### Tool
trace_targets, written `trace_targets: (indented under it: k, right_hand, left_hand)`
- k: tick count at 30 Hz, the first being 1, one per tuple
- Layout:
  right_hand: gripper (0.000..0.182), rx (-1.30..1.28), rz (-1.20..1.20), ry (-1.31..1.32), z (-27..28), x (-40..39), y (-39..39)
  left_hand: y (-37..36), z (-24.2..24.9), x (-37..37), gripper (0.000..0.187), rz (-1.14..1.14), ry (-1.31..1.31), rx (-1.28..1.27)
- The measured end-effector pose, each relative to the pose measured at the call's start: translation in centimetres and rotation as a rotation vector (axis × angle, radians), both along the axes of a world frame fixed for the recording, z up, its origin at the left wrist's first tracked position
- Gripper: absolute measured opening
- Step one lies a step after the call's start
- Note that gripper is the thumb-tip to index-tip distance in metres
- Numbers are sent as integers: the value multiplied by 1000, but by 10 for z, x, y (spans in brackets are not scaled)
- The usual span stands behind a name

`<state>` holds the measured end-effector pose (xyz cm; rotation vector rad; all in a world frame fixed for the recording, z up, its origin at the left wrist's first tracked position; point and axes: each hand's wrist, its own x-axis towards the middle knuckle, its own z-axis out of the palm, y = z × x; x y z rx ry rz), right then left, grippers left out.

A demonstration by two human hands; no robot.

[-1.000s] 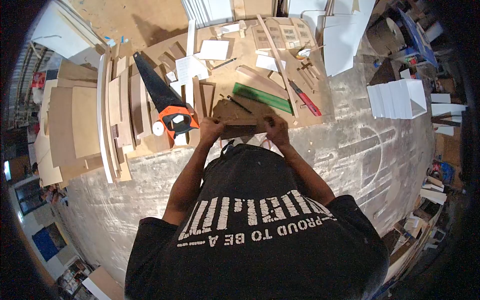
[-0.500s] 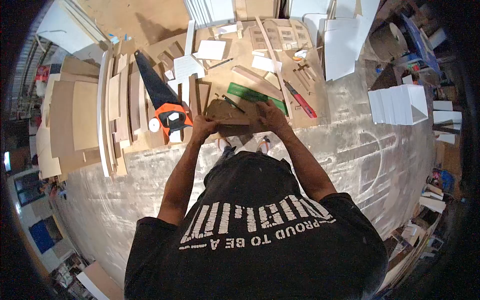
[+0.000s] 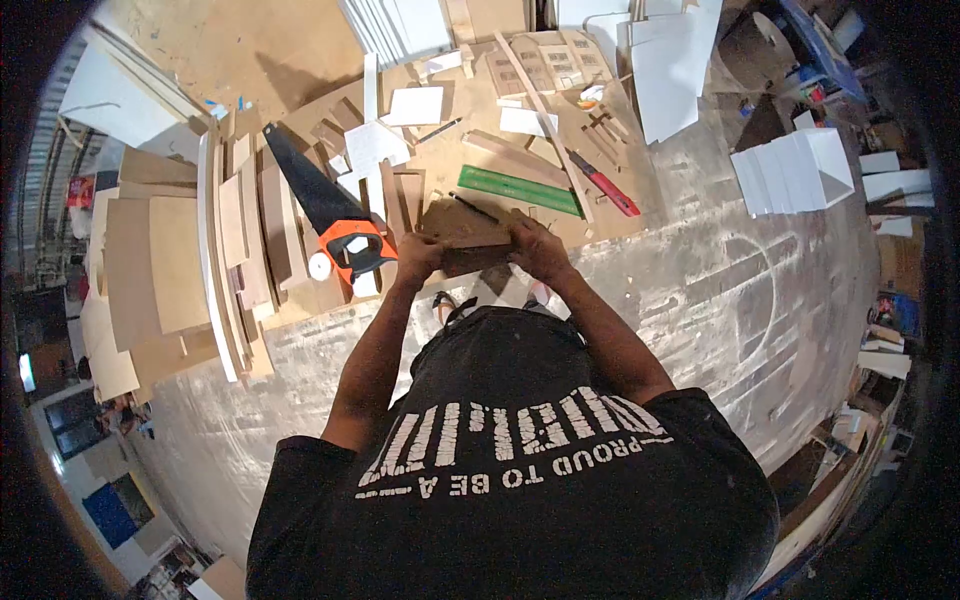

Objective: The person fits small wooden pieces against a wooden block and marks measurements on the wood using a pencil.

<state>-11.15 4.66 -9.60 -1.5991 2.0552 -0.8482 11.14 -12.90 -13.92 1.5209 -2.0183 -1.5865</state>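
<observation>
Brown board piece (image 3: 470, 232) gripped at both ends.
Left hand (image 3: 418, 256) and right hand (image 3: 538, 250) clamp it; shirt (image 3: 510, 470) reads "PROUD TO BE A".

left hand (image 3: 418, 255), right hand (image 3: 537, 248), gripping cardboard piece (image 3: 466, 227)

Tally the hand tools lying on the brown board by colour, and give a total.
Orange-handled: 1, the handsaw
Green: 1, the ruler
Red: 1, the utility knife
Black: 1, the pencil
Total: 4
</observation>
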Motion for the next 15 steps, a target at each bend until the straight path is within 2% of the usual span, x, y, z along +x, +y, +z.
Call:
trace_targets:
  k: [4, 7, 11, 15]
  right_hand:
    - [56, 186, -5, -35, 16, 5, 0]
    - [57, 156, -30, 47, 4, 9, -1]
    - [73, 132, -13, 25, -1, 8, -1]
    - [78, 72, 17, -7, -8, 7, 0]
  left_hand:
    - [-6, -16, 4, 37, -63, -39, 5]
    - [-10, -17, 1, 37, -85, -46, -12]
    - [-2, 1, -4, 39, -81, 11, -64]
    - [-7, -27, -2, 32, -147, 38, -94]
